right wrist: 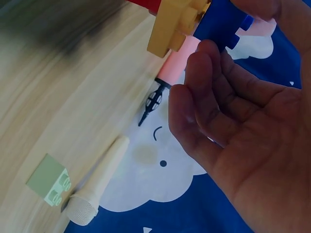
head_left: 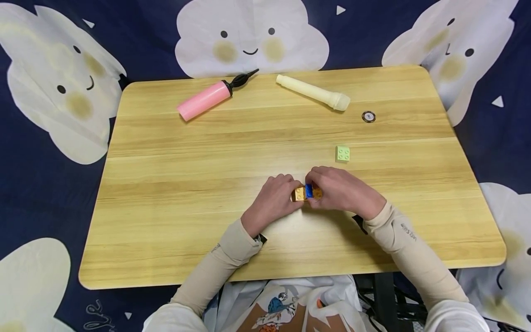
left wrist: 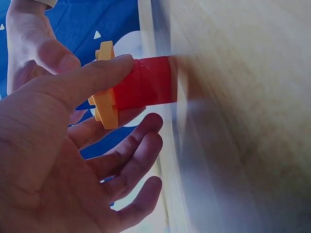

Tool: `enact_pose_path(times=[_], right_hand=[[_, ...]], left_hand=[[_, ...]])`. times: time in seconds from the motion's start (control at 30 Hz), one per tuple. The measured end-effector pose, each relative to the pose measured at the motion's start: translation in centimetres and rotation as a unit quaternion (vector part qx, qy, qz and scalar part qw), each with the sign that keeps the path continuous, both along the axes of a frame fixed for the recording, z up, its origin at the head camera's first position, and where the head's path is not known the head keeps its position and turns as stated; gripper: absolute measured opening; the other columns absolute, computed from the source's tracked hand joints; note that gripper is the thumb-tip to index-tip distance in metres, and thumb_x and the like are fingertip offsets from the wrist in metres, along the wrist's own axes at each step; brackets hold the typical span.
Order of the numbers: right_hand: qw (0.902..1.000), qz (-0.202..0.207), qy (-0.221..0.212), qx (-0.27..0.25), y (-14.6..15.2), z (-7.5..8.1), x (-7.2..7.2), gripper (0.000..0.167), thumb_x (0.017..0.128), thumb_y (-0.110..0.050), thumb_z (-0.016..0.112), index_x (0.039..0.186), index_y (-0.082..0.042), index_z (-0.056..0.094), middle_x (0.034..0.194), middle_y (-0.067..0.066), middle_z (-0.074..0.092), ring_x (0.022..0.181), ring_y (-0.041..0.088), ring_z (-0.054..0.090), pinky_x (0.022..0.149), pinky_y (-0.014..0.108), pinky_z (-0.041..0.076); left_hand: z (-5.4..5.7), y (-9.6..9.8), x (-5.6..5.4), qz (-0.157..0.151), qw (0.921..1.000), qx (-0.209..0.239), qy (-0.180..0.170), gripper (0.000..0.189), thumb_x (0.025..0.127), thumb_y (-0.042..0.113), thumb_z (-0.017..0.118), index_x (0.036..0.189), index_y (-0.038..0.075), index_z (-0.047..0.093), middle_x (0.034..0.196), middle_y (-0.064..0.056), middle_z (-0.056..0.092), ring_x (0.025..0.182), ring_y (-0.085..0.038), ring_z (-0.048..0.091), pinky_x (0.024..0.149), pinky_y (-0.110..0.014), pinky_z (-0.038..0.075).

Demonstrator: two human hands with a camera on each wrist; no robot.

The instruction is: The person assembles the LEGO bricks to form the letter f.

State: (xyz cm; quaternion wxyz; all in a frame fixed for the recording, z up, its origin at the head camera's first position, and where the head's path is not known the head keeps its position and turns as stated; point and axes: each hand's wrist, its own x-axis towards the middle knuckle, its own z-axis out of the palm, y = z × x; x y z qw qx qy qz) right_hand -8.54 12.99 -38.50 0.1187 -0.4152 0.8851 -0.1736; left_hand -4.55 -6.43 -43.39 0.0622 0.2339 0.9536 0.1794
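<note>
With my left hand [head_left: 275, 197] I pinch the red blocks [left wrist: 150, 80] between thumb and fingers; a seam shows across the red, and the fingers away from the pinch are bent and spread, touching nothing. A yellow block [left wrist: 107, 108] sits across the top of the red. My right hand [head_left: 342, 189] is clasped on 1 blue block [head_left: 309, 190], thumb on 1 side and fingertips on the other, with 2 of its studs showing beside my fingers. The blue is up against the studded side of the yellow; whether it is pressed fully home I cannot tell.

I have this stack a little right of the middle of the wooden table [head_left: 166, 184], somewhat closer to the near edge than to the far edge. Its red end is down by the tabletop, though I cannot tell if it touches.

Just beyond my right hand, toward the far edge, lies a pale green block [head_left: 342, 154] with 4 studs up. Past it, toward the far right corner, is a round black-and-white chip [head_left: 368, 116]. Along the far edge lie a cream microphone [head_left: 311, 91] and, left of it, a pink pump [head_left: 205, 100], its black nozzle [head_left: 240, 80] pointing at that edge.
</note>
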Motion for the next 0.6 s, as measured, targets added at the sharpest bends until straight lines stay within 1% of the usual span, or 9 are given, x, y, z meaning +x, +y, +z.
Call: enact_pose_path(times=[0.23,0.43,0.6], right_hand=[[1.0000,0.006,0.008,-0.002,-0.16,-0.05,0.03,0.033,0.075,-0.023,0.084,0.096,-0.004,0.066,0.085,0.005,0.061,0.070,0.015,0.052,0.063,0.031,0.047],[0.9998,0.013,0.013,-0.003,-0.18,-0.27,0.17,0.030,0.075,-0.021,0.082,0.094,-0.004,0.066,0.083,0.005,0.060,0.069,0.014,0.051,0.063,0.030,0.046],[0.9996,0.017,0.021,-0.004,-0.32,-0.26,0.23,0.030,0.076,-0.021,0.082,0.094,-0.004,0.066,0.083,0.003,0.058,0.070,0.014,0.051,0.063,0.030,0.046]], left_hand=[[-0.02,0.07,-0.09,0.001,0.9999,-0.004,0.011,0.032,0.087,0.035,0.075,0.111,0.014,0.072,0.095,0.000,0.064,0.084,-0.018,0.055,0.079,-0.035,0.046],[-0.09,0.10,0.19,-0.002,1.0000,-0.007,0.000,0.032,0.087,0.035,0.074,0.111,0.014,0.072,0.094,0.001,0.063,0.084,-0.018,0.055,0.077,-0.035,0.046],[-0.13,0.09,0.12,-0.002,0.9999,-0.011,0.008,0.032,0.087,0.035,0.074,0.111,0.013,0.072,0.093,0.001,0.063,0.083,-0.018,0.055,0.078,-0.036,0.047]])
